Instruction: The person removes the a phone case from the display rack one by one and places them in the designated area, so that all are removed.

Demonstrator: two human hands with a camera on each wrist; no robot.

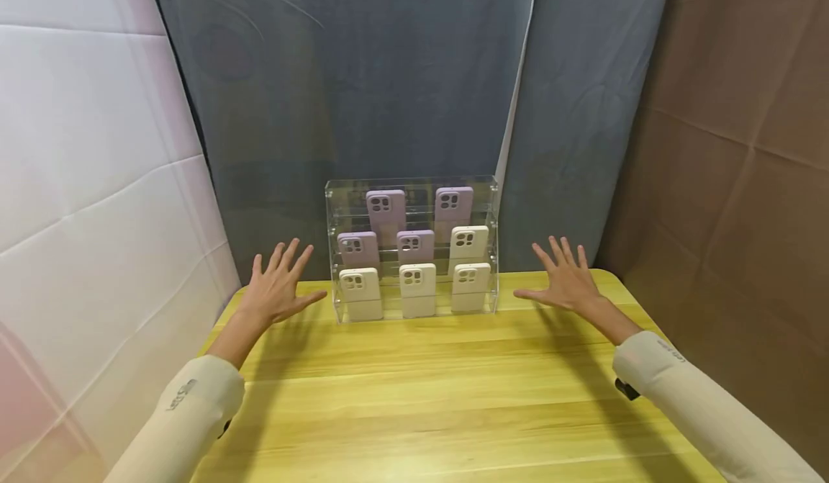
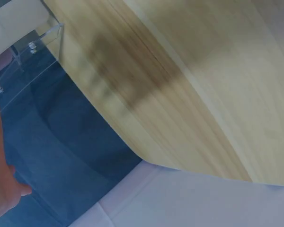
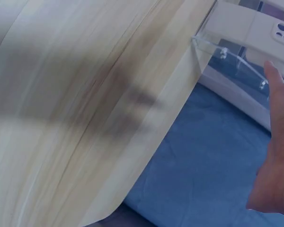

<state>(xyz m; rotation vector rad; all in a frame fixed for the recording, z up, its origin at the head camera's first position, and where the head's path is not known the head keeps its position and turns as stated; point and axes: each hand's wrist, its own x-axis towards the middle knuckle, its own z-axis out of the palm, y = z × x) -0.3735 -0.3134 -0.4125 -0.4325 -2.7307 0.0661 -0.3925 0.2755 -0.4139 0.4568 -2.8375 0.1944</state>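
Fingers of the left hand (image 1: pixel 277 286) are straight and spread, palm down above the wooden table (image 1: pixel 427 396), holding nothing; fingers of the right hand (image 1: pixel 565 281) are likewise straight and fanned, empty. Both hands hover apart from the clear acrylic display rack (image 1: pixel 332 253), one on each side of it. The rack stands at the table's far edge, between the hands. Its three tiers carry phone cases upright: three cream cases (image 1: pixel 417 290) on the bottom, two purple cases (image 1: pixel 358 249) and one cream on the middle, two purple on top. Cream sleeves (image 1: pixel 188 411) cover both forearms. Grey cloth (image 1: pixel 363 73) hangs behind
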